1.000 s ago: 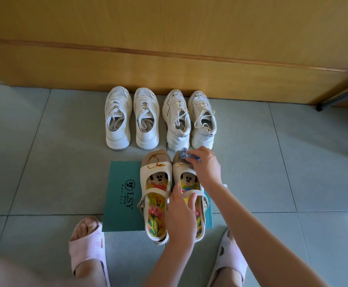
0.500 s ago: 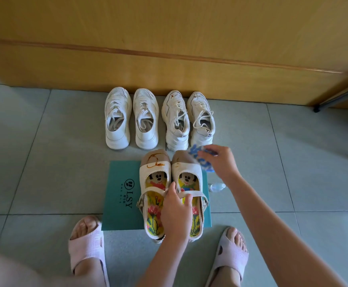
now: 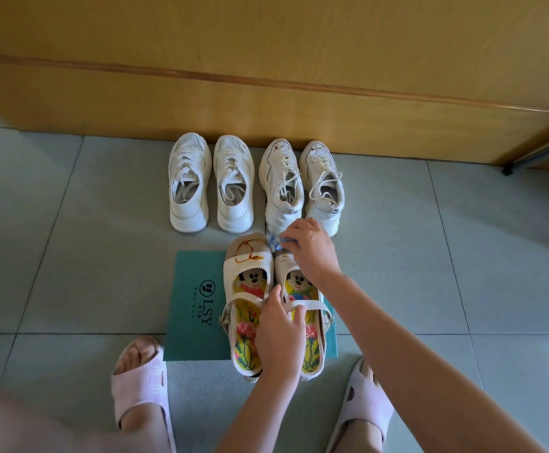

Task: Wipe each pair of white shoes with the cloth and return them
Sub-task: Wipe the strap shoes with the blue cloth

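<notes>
Strap shoes (image 3: 247,266) on teal box (image 3: 194,305), heels overhanging near edge; left hand (image 3: 279,335) grips straps (image 3: 312,304); right hand (image 3: 312,246) pinches cloth (image 3: 275,244) at toe.

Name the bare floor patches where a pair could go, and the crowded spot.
Bare tiles lie left of the left sneakers and green mat, and right of the right sneakers. Crowded: sandals, left hand, right hand with cloth.
</notes>
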`<state>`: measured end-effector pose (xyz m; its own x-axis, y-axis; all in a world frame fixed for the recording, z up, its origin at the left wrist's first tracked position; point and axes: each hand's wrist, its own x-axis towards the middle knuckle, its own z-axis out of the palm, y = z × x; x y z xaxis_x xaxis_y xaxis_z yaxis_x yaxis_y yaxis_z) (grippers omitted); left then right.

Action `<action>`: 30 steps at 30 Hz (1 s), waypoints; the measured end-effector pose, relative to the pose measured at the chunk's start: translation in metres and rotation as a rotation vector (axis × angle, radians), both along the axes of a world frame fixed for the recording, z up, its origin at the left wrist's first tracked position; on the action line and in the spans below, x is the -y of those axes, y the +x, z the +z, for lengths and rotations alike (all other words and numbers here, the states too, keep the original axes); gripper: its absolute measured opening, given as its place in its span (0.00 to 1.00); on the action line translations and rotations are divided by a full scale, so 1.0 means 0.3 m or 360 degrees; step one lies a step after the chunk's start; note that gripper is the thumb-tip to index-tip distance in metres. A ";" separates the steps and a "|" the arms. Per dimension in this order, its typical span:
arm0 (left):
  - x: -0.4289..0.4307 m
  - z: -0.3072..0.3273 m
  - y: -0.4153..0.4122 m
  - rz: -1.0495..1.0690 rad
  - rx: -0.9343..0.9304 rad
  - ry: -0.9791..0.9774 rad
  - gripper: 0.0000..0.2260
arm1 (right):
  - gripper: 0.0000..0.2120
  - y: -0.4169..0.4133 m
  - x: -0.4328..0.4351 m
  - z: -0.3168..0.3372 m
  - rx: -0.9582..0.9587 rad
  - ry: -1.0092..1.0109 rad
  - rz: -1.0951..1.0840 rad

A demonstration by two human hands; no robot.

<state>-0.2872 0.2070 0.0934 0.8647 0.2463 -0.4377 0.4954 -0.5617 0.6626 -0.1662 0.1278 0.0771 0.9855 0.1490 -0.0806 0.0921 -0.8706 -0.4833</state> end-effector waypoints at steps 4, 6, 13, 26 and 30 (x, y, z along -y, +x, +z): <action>0.000 0.002 0.000 0.0045 -0.0012 -0.0014 0.24 | 0.05 -0.050 -0.002 -0.008 0.0143 -0.0125 0.0281; -0.002 0.002 0.000 0.0062 -0.0012 -0.0026 0.24 | 0.06 -0.063 0.010 0.005 0.0119 -0.0168 0.0382; -0.001 0.006 0.004 0.0081 -0.0025 -0.0061 0.24 | 0.09 -0.073 0.078 0.083 -0.0363 -0.0174 0.0572; -0.005 0.004 -0.002 0.0064 -0.0015 -0.0073 0.24 | 0.10 -0.002 0.116 0.009 -0.0423 0.0535 -0.0684; -0.004 0.003 0.001 0.0062 -0.0020 -0.0085 0.24 | 0.10 -0.085 0.126 -0.013 -0.0281 0.0520 -0.0789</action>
<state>-0.2869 0.2081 0.0945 0.8491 0.2556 -0.4622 0.5249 -0.5057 0.6847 -0.1917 0.0901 0.0732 0.9197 -0.2789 -0.2763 -0.3913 -0.5936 -0.7033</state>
